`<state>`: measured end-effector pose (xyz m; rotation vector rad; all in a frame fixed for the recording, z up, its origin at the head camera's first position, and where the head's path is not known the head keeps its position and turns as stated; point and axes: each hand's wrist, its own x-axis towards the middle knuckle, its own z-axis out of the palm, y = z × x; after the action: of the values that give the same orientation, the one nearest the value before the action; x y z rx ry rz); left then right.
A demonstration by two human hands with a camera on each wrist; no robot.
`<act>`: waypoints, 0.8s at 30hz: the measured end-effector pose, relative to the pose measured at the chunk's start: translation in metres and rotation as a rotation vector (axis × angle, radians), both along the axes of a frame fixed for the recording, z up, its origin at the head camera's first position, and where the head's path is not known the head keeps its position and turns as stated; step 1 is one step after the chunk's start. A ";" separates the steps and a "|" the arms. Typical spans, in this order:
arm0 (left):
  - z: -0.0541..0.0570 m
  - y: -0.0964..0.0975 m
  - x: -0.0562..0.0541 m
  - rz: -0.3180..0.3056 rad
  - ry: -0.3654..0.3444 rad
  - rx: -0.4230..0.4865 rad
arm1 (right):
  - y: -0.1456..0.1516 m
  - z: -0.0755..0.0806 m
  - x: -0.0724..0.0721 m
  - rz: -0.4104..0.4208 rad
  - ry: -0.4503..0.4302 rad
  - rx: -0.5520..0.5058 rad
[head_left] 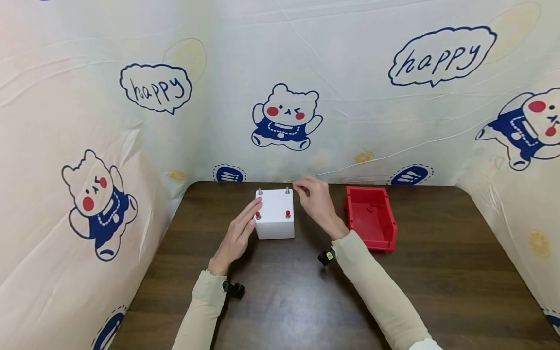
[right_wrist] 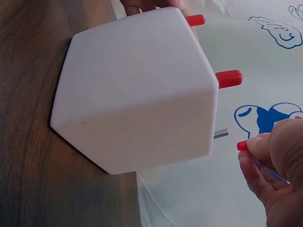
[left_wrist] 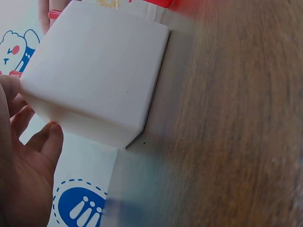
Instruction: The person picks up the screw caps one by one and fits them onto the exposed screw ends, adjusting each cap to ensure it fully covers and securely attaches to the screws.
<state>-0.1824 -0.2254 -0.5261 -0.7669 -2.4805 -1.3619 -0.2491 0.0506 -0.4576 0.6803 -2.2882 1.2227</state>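
A white box-shaped block (head_left: pixel 274 227) stands on the table, a post at each top corner. Red caps (right_wrist: pixel 229 79) cover the two near posts; the far two are bare metal, and one threaded post (right_wrist: pixel 221 134) shows in the right wrist view. Along the block's left edge my left hand (head_left: pixel 236 234) rests, its fingers extended across the top and the thumb at the side. Past the far right corner, my right hand (head_left: pixel 318 201) pinches a small red cap (right_wrist: pixel 242 145) between thumb and fingertips, close beside the bare post with a small gap.
To the right of the block sits a red open-front bin (head_left: pixel 372 243) with a few small red pieces (head_left: pixel 370 209) inside. The dark wooden table (head_left: pixel 280 301) ends at a printed cloth (head_left: pixel 372 121) hanging behind it and at both sides.
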 end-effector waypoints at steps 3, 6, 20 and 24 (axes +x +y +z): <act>0.001 0.000 0.000 -0.002 0.001 -0.002 | -0.002 0.000 -0.001 0.004 0.000 -0.005; 0.001 0.000 0.001 0.000 -0.003 -0.009 | -0.004 0.001 -0.001 0.006 -0.012 -0.005; 0.002 0.000 0.000 -0.009 0.052 0.004 | -0.012 0.002 -0.006 0.011 -0.002 0.002; 0.002 0.000 0.000 -0.009 0.048 0.002 | -0.013 0.002 -0.006 0.013 -0.026 0.007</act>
<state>-0.1819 -0.2250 -0.5243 -0.8020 -2.4413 -1.3331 -0.2554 0.0375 -0.4553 0.6861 -2.3139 1.2372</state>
